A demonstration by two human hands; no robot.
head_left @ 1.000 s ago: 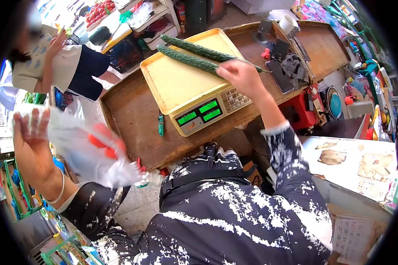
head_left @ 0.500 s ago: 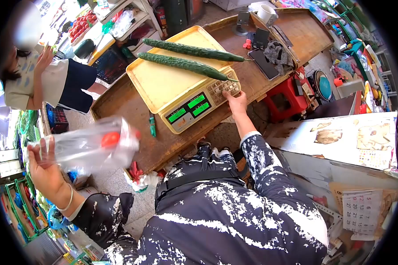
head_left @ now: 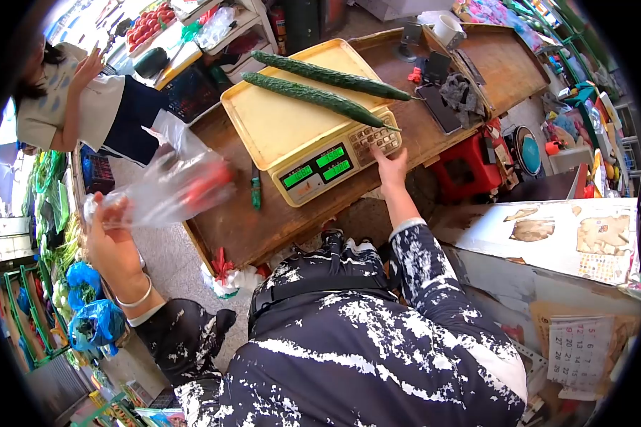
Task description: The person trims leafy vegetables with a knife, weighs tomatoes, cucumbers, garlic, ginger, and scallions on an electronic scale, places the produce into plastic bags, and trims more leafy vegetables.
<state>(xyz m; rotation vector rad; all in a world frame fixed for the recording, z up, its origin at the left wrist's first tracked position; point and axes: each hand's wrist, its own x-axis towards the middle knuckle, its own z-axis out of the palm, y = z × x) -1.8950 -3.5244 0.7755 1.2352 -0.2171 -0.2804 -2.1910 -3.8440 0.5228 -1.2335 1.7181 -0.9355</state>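
The left hand (head_left: 117, 249) pinches a clear bag (head_left: 185, 188); the right hand (head_left: 392, 171) touches the keys (head_left: 363, 151), fingers spread or bent, I can't tell. Just past the right hand, the nearer one, two long cucumbers (head_left: 320, 102) slant toward it across the scale (head_left: 267, 128). The green numbers (head_left: 335, 164) look fuzzy; behind that hand, rightward, a calendar (head_left: 580, 356) shows 13.

a worn wooden bench (head_left: 267, 222) with raised edges stands over a grey floor (head_left: 165, 252), a red stool (head_left: 463, 179) just beside it. white shelves (head_left: 236, 37) stand beyond; a stained white surface (head_left: 470, 219) spreads at right; bright light fills the far left.
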